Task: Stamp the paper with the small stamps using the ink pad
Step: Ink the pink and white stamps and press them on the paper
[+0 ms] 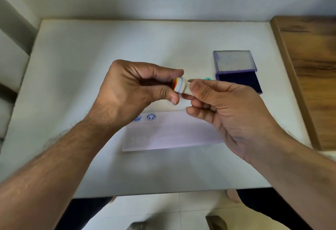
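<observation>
White, round small stamp [179, 85] pinched by left hand [131, 91] and right hand [223, 109] above lilac paper [172, 131], apparently uncapping; next, press onto open blue ink pad [240, 80].

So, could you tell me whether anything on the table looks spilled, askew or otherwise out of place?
Nothing stands out. The ink pad lies open with its lid folded back, the paper lies flat with two clean blue prints, and both hands hold a small stamp above it. No ink shows on the table.
</observation>
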